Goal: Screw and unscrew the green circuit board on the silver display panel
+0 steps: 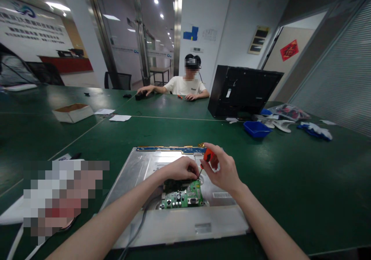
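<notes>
A metal-backed display panel (pixel 226 217) lies flat on the green table in front of me. On its middle sits a green circuit board (pixel 182 199), and a narrow blue circuit strip (pixel 165 149) runs along the far edge. My right hand (pixel 222 169) is closed around a screwdriver (pixel 208 156) with a red and black handle, its shaft slanting down to the board's far right corner. Beside that tip, my left hand (pixel 184 168) has its fingers curled together at the board's far edge. What those fingers hold, if anything, is hidden. A grey cable (pixel 142 223) passes under my left forearm.
A black monitor (pixel 246 92) stands at the back right, with a blue tray (pixel 257 129) and gloves (pixel 314 130) near it. At the back left is an open cardboard box (pixel 72 113) beside papers (pixel 119 118). Another person (pixel 188 84) sits across the table (pixel 290 175).
</notes>
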`<state>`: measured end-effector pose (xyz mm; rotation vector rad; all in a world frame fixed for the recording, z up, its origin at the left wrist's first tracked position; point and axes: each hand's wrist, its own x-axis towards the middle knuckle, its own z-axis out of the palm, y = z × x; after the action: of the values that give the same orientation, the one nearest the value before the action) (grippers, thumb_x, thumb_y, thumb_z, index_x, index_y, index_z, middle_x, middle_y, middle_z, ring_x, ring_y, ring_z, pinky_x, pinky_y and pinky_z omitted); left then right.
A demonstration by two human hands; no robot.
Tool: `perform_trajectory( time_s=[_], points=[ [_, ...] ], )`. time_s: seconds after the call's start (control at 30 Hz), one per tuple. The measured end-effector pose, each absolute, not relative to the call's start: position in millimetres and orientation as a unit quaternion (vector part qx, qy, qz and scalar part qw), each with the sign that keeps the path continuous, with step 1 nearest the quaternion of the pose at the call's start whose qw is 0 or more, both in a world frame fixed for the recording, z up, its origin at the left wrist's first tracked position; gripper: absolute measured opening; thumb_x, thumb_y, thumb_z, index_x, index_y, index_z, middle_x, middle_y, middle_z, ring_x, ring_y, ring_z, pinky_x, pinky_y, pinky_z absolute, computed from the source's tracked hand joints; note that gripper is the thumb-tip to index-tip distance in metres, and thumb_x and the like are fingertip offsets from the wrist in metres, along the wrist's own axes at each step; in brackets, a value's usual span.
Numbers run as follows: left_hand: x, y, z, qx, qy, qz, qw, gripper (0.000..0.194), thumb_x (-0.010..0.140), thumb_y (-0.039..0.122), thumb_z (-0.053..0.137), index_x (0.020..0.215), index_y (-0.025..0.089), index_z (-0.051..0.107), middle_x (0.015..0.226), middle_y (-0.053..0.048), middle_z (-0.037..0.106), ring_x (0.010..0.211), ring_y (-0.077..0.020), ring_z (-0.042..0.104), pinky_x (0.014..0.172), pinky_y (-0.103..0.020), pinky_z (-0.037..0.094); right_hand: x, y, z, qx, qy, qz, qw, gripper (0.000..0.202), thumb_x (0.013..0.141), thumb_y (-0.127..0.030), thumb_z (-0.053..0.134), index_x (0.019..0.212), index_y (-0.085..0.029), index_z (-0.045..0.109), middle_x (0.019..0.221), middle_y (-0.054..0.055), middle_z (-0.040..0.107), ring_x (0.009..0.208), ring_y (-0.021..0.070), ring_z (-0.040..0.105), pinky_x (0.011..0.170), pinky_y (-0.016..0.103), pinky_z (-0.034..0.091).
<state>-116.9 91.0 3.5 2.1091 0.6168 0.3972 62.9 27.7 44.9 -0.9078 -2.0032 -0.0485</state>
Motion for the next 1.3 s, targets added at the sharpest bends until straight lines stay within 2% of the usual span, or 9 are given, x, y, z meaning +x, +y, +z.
perform_trajectory(
  time_s=[0.17,0.43,0.6,0.73,1.0,1.17,1.3],
  points=[
    [-117.1,92.4,2.6,0.858,0.239,0.166,0.424,0.013,0.07,0.009,0.062,0.081,0.013,0.069,0.072,0.0,0.065,0.067,-0.0128,0.058,0.064,-0.021,0.042,63.0,30.5,43.7,-0.371,-0.803,-0.053,0.463,0.045,0.08,-0.021,0.059,0.122,-0.025,0.043,0.078,-0.002,0.057,0.049,0.0081,0.046,0.045,0.022,0.037],
    [-116.8,91.4,4.3,0.858,0.25,0.156,0.421,0.01,0.072,0.012,0.063,0.079,0.014,0.07,0.069,0.001,0.065,0.066,-0.0129,0.058,0.065,-0.021,0.043,62.9,25.0,48.3,-0.359,-0.819,0.0,0.448,0.057,0.08,-0.016,0.05,0.135,-0.024,0.034,0.084,0.001,0.059,0.056,0.0104,0.052,0.05,0.025,0.043],
    [-117.0,92.2,1.5,0.852,0.243,0.16,0.436,0.012,0.072,0.009,0.062,0.08,0.013,0.069,0.074,-0.001,0.067,0.068,-0.0131,0.059,0.065,-0.021,0.044,63.0,29.0,44.4,-0.367,-0.807,-0.034,0.46,0.046,0.082,-0.019,0.056,0.125,-0.025,0.042,0.08,-0.001,0.056,0.052,0.0085,0.047,0.046,0.022,0.038],
    [-117.8,92.6,1.1,0.857,0.24,0.16,0.427,0.016,0.073,0.007,0.059,0.084,0.013,0.07,0.077,-0.001,0.068,0.072,-0.0138,0.061,0.067,-0.021,0.044,63.5,30.3,43.6,-0.374,-0.805,-0.045,0.458,0.042,0.083,-0.024,0.057,0.123,-0.025,0.043,0.078,-0.001,0.056,0.054,0.0093,0.048,0.048,0.022,0.039],
    [-117.6,91.5,5.9,0.864,0.244,0.15,0.414,0.015,0.073,0.007,0.058,0.079,0.014,0.07,0.07,0.001,0.065,0.067,-0.0124,0.058,0.067,-0.021,0.044,63.7,25.8,46.8,-0.361,-0.82,-0.009,0.444,0.055,0.081,-0.016,0.049,0.133,-0.024,0.035,0.083,0.0,0.059,0.056,0.0103,0.052,0.05,0.024,0.043],
    [-117.4,94.1,1.4,0.869,0.226,0.154,0.412,0.022,0.072,0.005,0.055,0.086,0.014,0.07,0.082,-0.002,0.069,0.074,-0.0144,0.06,0.071,-0.023,0.045,63.3,28.7,42.7,-0.37,-0.808,-0.049,0.455,0.048,0.081,-0.018,0.055,0.126,-0.025,0.041,0.078,-0.002,0.058,0.051,0.0091,0.048,0.047,0.023,0.039],
    [-117.3,94.8,-1.0,0.87,0.227,0.157,0.408,0.026,0.07,0.002,0.053,0.086,0.014,0.07,0.083,-0.002,0.069,0.075,-0.015,0.061,0.071,-0.023,0.045,64.0,30.3,41.8,-0.366,-0.807,-0.06,0.46,0.046,0.081,-0.021,0.059,0.124,-0.025,0.042,0.076,-0.003,0.059,0.05,0.0084,0.047,0.046,0.022,0.039]
  ],
)
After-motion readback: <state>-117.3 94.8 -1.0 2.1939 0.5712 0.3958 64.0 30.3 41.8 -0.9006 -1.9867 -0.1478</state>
